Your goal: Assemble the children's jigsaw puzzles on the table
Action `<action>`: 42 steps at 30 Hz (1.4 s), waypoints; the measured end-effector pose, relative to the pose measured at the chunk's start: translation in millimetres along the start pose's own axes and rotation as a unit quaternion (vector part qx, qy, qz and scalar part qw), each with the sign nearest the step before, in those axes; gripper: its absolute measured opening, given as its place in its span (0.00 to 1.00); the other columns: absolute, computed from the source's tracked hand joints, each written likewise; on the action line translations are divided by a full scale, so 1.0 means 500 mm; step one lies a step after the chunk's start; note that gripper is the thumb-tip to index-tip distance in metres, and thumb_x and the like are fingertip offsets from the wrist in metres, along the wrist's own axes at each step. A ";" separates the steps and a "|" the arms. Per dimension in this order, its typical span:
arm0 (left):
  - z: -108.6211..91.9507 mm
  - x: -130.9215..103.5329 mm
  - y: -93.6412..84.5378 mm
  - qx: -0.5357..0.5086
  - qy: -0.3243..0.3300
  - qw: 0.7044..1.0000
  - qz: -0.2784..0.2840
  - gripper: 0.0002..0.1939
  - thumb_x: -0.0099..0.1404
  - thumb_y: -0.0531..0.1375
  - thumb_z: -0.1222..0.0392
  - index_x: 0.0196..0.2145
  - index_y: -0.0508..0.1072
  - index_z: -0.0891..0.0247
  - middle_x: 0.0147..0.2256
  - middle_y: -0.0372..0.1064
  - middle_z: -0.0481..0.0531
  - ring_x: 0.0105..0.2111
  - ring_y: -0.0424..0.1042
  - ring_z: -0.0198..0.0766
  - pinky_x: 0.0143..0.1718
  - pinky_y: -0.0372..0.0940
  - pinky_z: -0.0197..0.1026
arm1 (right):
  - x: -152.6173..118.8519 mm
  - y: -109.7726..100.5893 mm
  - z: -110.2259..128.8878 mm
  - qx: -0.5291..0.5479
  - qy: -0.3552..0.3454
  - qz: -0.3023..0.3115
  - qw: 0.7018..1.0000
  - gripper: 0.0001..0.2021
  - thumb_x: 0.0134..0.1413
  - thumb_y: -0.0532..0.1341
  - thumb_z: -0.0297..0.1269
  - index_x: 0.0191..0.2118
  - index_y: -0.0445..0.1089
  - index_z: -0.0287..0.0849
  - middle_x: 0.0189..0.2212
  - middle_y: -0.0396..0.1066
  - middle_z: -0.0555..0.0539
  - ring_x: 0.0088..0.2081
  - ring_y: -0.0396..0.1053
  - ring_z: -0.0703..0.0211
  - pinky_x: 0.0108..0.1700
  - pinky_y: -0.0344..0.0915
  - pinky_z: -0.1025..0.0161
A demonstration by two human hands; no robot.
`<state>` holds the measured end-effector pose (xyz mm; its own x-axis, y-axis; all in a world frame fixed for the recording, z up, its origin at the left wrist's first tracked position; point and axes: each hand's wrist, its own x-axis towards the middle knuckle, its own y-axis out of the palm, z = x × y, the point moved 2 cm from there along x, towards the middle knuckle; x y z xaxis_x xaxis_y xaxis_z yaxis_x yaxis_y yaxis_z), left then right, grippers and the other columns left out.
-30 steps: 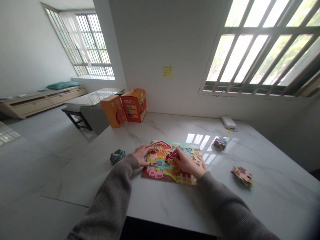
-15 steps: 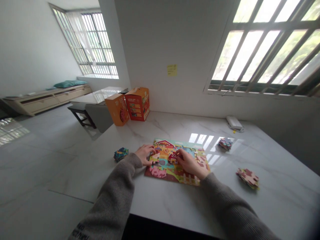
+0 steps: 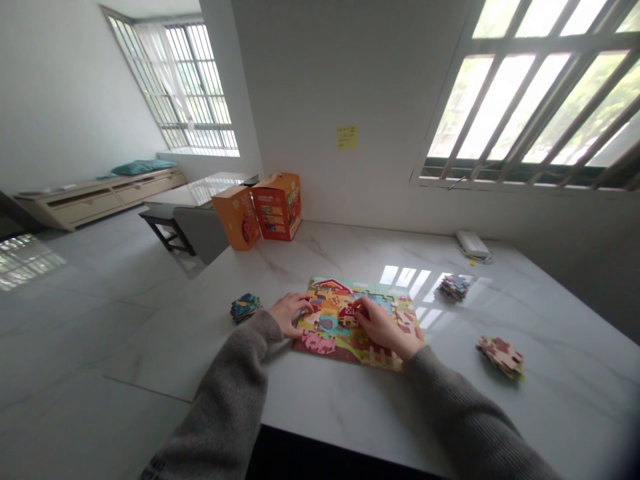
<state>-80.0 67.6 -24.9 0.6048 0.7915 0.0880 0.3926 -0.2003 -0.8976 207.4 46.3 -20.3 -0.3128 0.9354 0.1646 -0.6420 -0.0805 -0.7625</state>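
A colourful farm jigsaw puzzle (image 3: 345, 347) lies flat on the white marbled table, its board partly filled with pieces. My left hand (image 3: 289, 313) rests at the puzzle's left edge, thumb and fingers apart, around a pale patch of the picture; nothing shows gripped in it. Over the middle of the board, my right hand (image 3: 383, 325) pinches a red puzzle piece (image 3: 347, 312) with a barn window on it. That hand covers part of the board's right half. Whether the piece touches the board, I cannot tell.
Stacks of puzzle pieces sit around the board: a dark blue stack (image 3: 245, 307) at left, a mixed stack (image 3: 454, 287) at back right, a pinkish stack (image 3: 501, 357) at right. Orange boxes (image 3: 277, 207) stand at the back left. A white power strip (image 3: 473, 245) lies near the wall.
My left fingers have opened slightly away from the pale piece at the board's left side. The right hand stays over the middle, still pinching the red piece. The view has shifted slightly.
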 end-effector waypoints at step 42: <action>-0.011 -0.031 0.028 0.003 -0.038 0.996 -0.078 0.18 0.59 0.60 0.63 0.48 0.75 0.55 0.54 0.62 0.54 0.55 0.63 0.47 0.62 0.58 0.51 | -0.091 0.086 0.194 -0.135 -0.285 0.074 0.946 0.18 0.64 0.58 0.33 0.58 0.64 0.46 0.56 0.69 0.44 0.51 0.63 0.48 0.54 0.64 0.48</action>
<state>-80.1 49.4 -36.5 0.4833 0.8537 0.1939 0.4733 -0.0685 -0.8782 126.1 -33.1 0.3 -0.7613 0.5775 0.2948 -0.3835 -0.0344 -0.9229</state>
